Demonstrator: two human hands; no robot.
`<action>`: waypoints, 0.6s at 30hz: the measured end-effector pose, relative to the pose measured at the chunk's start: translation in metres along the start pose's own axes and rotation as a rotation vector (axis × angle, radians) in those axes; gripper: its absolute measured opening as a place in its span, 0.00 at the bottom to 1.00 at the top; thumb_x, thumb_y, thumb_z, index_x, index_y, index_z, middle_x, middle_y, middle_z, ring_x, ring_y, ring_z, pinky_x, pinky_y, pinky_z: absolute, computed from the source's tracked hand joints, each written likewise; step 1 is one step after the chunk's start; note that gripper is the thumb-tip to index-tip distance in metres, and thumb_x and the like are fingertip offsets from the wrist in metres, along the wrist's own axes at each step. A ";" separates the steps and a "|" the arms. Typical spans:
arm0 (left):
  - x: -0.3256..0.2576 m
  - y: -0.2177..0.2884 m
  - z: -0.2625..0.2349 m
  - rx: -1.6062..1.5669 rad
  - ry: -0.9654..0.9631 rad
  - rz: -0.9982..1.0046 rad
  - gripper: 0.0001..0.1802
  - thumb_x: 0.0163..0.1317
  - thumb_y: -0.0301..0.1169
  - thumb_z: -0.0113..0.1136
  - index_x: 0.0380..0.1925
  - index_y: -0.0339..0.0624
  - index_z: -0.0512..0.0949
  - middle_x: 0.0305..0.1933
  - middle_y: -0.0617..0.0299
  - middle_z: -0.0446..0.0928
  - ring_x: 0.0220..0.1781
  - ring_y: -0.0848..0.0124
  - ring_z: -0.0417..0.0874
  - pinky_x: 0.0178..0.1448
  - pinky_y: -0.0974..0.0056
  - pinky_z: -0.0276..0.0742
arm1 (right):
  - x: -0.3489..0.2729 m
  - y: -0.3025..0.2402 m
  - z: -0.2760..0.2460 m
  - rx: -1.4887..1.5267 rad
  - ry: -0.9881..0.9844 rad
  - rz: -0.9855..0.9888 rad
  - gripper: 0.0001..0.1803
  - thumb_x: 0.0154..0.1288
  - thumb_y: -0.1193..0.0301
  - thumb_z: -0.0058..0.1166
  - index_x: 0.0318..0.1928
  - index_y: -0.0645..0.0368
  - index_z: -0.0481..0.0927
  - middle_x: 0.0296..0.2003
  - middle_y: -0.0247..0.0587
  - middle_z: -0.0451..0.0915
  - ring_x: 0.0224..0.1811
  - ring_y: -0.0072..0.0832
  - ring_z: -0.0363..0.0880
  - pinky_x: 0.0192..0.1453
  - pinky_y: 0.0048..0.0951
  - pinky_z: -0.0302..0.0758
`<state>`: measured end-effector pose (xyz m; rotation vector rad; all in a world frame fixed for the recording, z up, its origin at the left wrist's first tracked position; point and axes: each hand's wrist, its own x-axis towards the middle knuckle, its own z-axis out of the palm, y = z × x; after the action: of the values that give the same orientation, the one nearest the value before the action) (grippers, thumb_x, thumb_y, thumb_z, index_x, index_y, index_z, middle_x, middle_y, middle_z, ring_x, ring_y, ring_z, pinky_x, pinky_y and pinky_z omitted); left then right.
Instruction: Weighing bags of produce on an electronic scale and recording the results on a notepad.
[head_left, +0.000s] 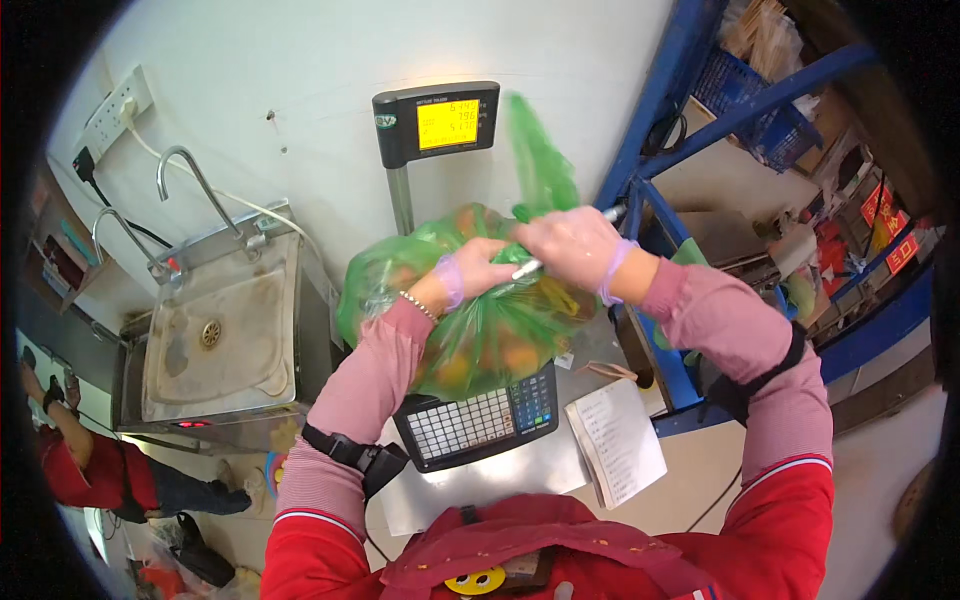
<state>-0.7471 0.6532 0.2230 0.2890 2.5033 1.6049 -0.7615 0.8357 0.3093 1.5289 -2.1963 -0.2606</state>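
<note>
A big green plastic bag [490,345] full of round orange and reddish produce, perhaps fruit, sits on a weighing scale. Its gathered top [540,155] sticks up beyond my hands. My left hand [468,272] is closed on the bag's gathered neck, with the thumb toward the right hand. Close beside it, my right hand [575,245] is wrapped round the neck too. A white pen-like stick [528,269] pokes out on both sides of that fist. Both hands have thin clear gloves with purple cuffs. Under the bag, the scale's keypad [470,425] shows.
Behind the bag stands the scale's lit yellow display [448,124] on a post. A steel sink [215,330] with taps is at the left. Blue metal shelving [665,300] rises at the right. An open notebook [615,440] lies right of the keypad. Another person [100,470] stands far left.
</note>
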 end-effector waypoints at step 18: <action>-0.103 0.024 0.026 -0.947 -0.144 -0.256 0.31 0.67 0.54 0.44 0.55 0.38 0.70 0.51 0.51 0.75 0.46 0.63 0.79 0.51 0.57 0.75 | -0.036 -0.106 -0.031 3.105 0.374 1.194 0.09 0.65 0.64 0.47 0.36 0.54 0.77 0.19 0.27 0.72 0.11 0.12 0.55 0.10 0.13 0.48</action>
<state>-0.6389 0.6609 0.2364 -0.0433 1.3663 2.2903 -0.6476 0.8327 0.2853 0.3066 0.4451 -2.2268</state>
